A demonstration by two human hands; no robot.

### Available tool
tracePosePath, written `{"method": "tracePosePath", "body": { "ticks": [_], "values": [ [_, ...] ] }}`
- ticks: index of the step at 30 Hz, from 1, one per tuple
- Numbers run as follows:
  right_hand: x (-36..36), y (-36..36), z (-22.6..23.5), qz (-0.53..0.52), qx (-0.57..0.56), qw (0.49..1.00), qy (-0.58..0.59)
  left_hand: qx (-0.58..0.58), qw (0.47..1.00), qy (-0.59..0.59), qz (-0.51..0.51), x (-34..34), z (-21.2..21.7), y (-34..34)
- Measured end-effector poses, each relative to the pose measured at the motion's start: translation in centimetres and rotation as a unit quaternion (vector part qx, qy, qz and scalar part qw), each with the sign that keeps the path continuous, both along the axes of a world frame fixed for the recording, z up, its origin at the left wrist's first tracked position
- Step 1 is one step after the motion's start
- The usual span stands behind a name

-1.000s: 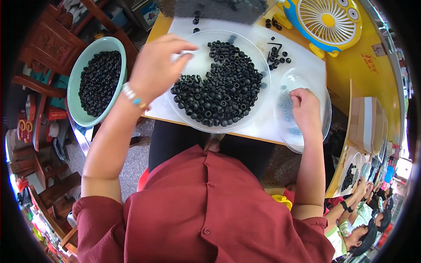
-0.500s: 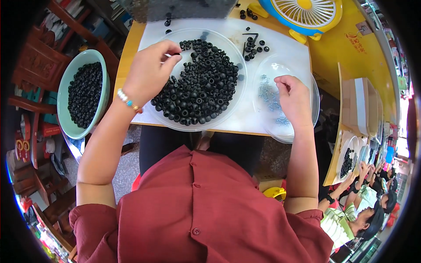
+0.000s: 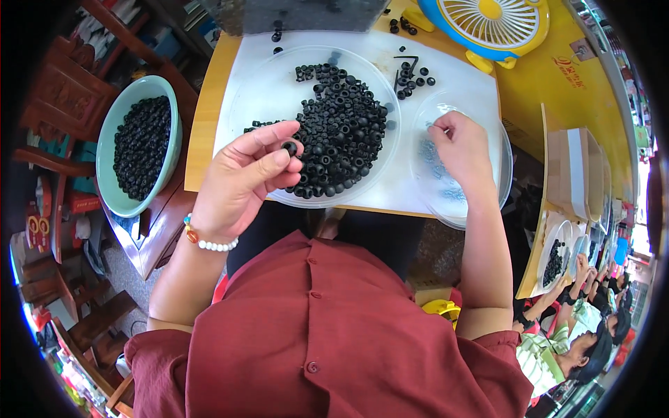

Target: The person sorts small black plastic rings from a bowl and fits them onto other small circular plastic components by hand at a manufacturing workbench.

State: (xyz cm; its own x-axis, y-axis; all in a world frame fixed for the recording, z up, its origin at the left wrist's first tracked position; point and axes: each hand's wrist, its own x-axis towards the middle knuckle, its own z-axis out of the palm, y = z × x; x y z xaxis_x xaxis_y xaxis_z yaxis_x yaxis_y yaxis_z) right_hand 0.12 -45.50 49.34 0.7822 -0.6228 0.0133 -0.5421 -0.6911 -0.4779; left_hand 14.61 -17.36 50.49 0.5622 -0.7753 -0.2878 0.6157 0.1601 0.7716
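My left hand [image 3: 254, 171] is raised palm-up over the near left side of a wide clear round tray [image 3: 268, 90]. Its fingertips pinch a small black ring-like part with a hole [image 3: 290, 147]. Many black parts [image 3: 341, 122] of different sizes, several with holes, lie heaped in that tray. On the right, my right hand [image 3: 461, 150] hovers over a smaller clear tray [image 3: 506, 177], thumb and fingers pressed together. Whatever they hold is hidden. Tiny silvery-blue pieces [image 3: 433, 164] are scattered in this smaller tray, too small to make out.
A pale green basin [image 3: 175, 143] full of black parts stands at left. Loose black parts [image 3: 420, 81] and a black hex key [image 3: 410, 58] lie behind the trays. A blue-and-yellow fan [image 3: 488, 24] stands at far right. People work beyond a cardboard box [image 3: 568, 167].
My left hand has come from the tray's far left toward me and turned palm-up, showing the black part. My right hand has shifted slightly and stays over the smaller tray.
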Motion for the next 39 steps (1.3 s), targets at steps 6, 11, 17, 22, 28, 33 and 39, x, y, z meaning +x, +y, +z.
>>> {"method": "tracePosePath", "body": {
  "ticks": [6,11,17,22,28,33,39],
  "values": [
    [-1.4,-0.5,0.7,-0.086,0.137,0.985,-0.061,0.001,1.0,0.024,-0.013,-1.0,-0.8,0.7],
    [-2.0,-1.3,2.3,-0.069,0.296,0.919,-0.252,-0.003,0.999,0.052,0.001,-1.3,-0.7,0.0],
    [-1.6,-0.6,1.5,-0.039,0.23,0.945,-0.228,-0.03,0.997,0.076,-0.004,-1.8,-1.1,0.1],
    [-1.4,-0.9,0.8,-0.057,0.045,0.996,-0.045,-0.048,0.995,0.088,-0.009,-1.9,-1.5,0.4],
    [-0.8,-1.0,-0.4,-0.009,-0.045,0.998,-0.031,-0.035,0.996,0.086,-0.005,-2.2,-0.7,-0.3],
    [0.1,0.2,0.3,0.007,-0.106,0.993,0.046,-0.028,0.994,0.106,-0.008,-2.5,-0.7,-0.4],
    [-0.9,-0.6,-0.2,-0.034,0.028,0.997,-0.057,-0.08,0.984,0.154,-0.029,-2.9,-0.9,-0.4]
  ]
}}
